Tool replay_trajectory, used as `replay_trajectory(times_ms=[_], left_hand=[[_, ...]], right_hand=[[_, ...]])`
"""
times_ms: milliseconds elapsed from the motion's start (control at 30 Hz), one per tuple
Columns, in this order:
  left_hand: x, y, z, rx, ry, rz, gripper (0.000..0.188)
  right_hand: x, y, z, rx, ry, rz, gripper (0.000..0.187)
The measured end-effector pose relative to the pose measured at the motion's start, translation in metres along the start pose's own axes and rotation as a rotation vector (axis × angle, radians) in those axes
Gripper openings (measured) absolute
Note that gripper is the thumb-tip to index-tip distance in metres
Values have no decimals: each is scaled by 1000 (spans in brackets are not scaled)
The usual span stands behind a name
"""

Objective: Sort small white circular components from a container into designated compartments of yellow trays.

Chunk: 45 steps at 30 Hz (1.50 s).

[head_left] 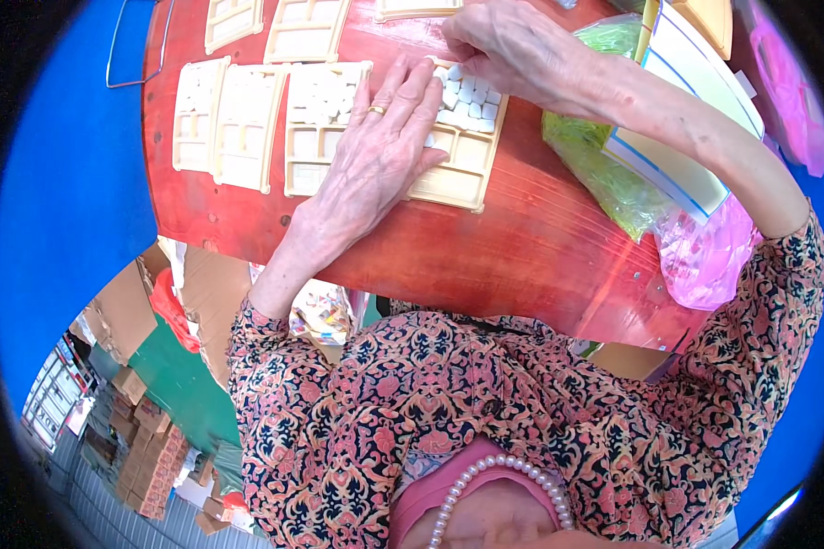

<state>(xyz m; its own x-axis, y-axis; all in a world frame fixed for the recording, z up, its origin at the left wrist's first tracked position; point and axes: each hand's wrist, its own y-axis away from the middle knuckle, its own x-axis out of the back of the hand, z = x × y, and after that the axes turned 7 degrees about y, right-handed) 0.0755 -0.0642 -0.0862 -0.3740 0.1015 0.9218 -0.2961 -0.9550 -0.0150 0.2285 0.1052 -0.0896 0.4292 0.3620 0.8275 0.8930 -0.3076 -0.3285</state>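
My left hand (382,146), with a ring on one finger, lies stretched out over the side of a cream compartment tray (458,186). Small white block-like pieces (468,101) fill the far part of that tray; its near compartments hold none that I can see. Above the tray's far right corner is my right hand (513,55), fingers curled in and pressed together; what they hold, if anything, is hidden. To the left of my left hand, partly under it, sits another cream tray (304,174) with white pieces (320,96) in its far part.
More cream trays (247,169) stand to the left and at the far edge of the red table (522,247). Right of my hands lie a green plastic bag (595,169), a pale sheet (682,91) with a blue border, and a pink plastic bag (705,252). Cardboard boxes (156,457) are stacked lower left.
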Motion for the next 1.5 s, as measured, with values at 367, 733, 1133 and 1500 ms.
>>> replay_trajectory(times_ms=[367, 733, 1133, 1500], left_hand=[[-5, -2, 0, 15, 39, 21, 73], [-1, -1, -2, -13, 35, 34, 69], [5, -4, -5, 41, 68, 157, 58], [2, -6, -1, 18, -44, 84, 60]], right_hand=[[-29, 13, 19, 395, 13, 361, 11], [4, -4, -5, -10, 54, -279, 9], [-8, 13, -21, 112, -147, 21, 13], [31, 2, -14, -433, -437, -338, 14]])
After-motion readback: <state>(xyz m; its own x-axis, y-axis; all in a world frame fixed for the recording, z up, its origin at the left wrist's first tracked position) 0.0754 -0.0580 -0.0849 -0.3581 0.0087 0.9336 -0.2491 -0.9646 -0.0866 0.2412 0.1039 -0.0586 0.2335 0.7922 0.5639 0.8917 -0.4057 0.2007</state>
